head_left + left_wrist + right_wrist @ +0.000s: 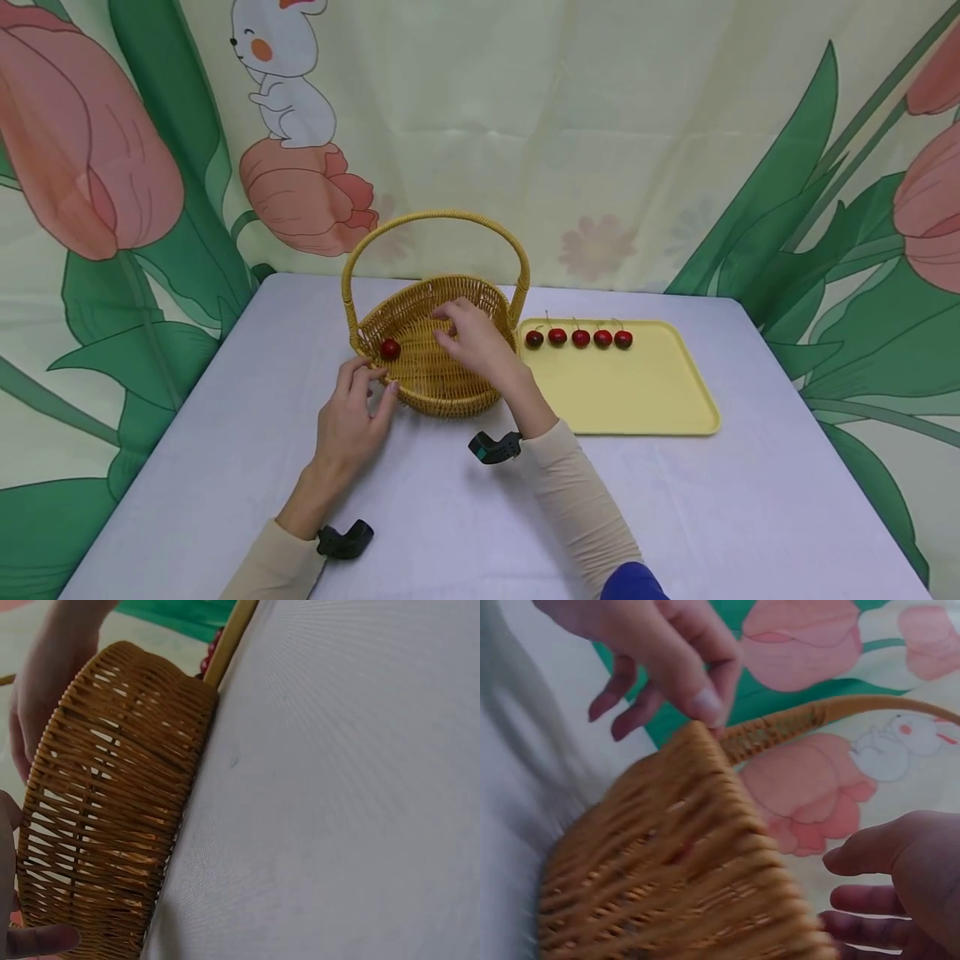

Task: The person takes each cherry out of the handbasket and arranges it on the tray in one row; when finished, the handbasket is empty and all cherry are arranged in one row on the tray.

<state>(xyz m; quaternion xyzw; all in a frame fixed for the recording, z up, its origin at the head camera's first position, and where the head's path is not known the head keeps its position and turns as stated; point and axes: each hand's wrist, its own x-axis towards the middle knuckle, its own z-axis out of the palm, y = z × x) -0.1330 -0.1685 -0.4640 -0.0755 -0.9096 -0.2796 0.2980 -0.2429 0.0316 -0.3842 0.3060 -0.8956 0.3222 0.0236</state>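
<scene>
A tan wicker basket [442,407] with a tall arched handle stands on the table. One dark red cherry [390,349] lies inside it, near the left wall. At the basket's near left rim, my left hand [351,421] pinches the edge between thumb and fingers; the right wrist view also shows this hand [671,656] at the rim. My right hand [480,343] hovers over the basket's inside with fingers loosely bent. Nothing shows between the thumb and fingers of the right hand [915,877] in the right wrist view.
To the basket's right lies a yellow tray [637,392], with several stemmed cherries [580,338] in a row along its far side. A white cloth [450,517] covers the table. Behind hangs a curtain [480,125] printed with tulips and a rabbit.
</scene>
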